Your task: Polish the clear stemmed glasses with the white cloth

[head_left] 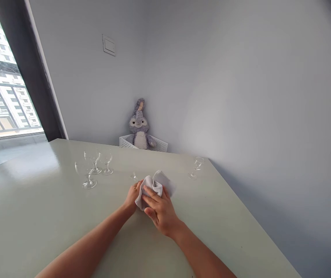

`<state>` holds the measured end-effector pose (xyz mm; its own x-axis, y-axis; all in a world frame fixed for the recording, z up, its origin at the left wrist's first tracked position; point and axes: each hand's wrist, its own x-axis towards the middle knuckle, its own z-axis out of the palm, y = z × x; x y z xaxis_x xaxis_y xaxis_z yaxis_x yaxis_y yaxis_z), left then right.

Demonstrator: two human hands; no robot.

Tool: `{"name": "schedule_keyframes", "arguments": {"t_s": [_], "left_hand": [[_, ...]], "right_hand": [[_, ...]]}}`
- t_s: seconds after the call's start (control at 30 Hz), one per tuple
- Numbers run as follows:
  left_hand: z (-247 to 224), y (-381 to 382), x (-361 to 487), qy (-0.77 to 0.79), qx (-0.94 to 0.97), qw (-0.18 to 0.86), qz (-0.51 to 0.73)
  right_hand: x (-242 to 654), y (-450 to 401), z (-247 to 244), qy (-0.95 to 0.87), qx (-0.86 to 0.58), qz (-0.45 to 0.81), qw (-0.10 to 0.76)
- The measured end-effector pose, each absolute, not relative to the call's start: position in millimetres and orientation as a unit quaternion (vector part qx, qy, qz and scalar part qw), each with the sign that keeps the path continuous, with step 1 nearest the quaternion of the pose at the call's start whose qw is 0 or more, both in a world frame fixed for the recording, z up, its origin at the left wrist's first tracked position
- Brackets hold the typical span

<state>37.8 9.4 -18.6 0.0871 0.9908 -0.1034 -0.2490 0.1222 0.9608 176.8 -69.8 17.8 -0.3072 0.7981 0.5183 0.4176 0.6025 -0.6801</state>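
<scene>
Pale grey cloth (148, 189) is just below frame center, bunched between my hands, with a loose corner out to the right, a bit blurred. My right hand (162, 210) is part closed on it: fingers bent and pressing into the folds, thumb out to the side. My left hand (131, 197) is against the cloth's left edge, mostly hidden behind it. Can't tell how far it's closed or what it grips.

Glass foot (134, 176) pokes out just past my left fingers. Rest of that glass is covered by hand and cloth, so shape unknown.

Left of center, three stemmed glasses (89, 183) upright in a cluster. Bowls are see-through, table shows through them; rims faint, front bowl overlaps one behind. One smaller stemmed glass (197, 165) right of center, upright, also see-through. All on the glossy pale table (226, 227), which runs out of frame at left and bottom, as do my forearms.

Behind the far edge, center: white perforated basket (161, 145) with a grey plush rabbit (140, 139) sitting in it. Table edge hides the basket's lower part and the rabbit's legs. Window (5, 88) upper left is cut off and washed out.
</scene>
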Motion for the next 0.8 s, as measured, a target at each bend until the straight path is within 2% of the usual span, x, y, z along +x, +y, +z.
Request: {"name": "schedule_keyframes", "arguments": {"t_s": [0.1,0.2,0.3,0.4,0.5,0.63,0.8], "left_hand": [[-14.9,-6.8,49.4,0.427,0.492,0.554,0.518],[-10.2,-16.7,55.1,0.414,0.513,0.52,0.543],[-6.9,-18.9,53.7,0.403,0.533,0.471,0.575],[-9.1,-15.6,46.9,0.395,0.567,0.421,0.588],[-16.9,-9.9,39.3,0.391,0.601,0.381,0.583],[-24.1,-3.2,33.6,0.38,0.628,0.34,0.588],[-15.2,7.2,27.5,0.43,0.528,0.354,0.641]], "right_hand": [[171.7,-67.7,15.1,-0.728,-0.383,0.287,0.491],[169.3,-58.7,5.1,-0.582,-0.386,0.432,0.57],[164.5,-49.6,-8.0,-0.416,-0.371,0.6,0.574],[157.9,-45.7,-16.8,-0.286,-0.343,0.69,0.569],[153.4,-46.9,-18.1,-0.249,-0.332,0.706,0.574],[154.7,-49.7,-17.3,-0.285,-0.364,0.674,0.576],[170.2,-48.8,-21.7,-0.469,-0.455,0.526,0.544]]}}
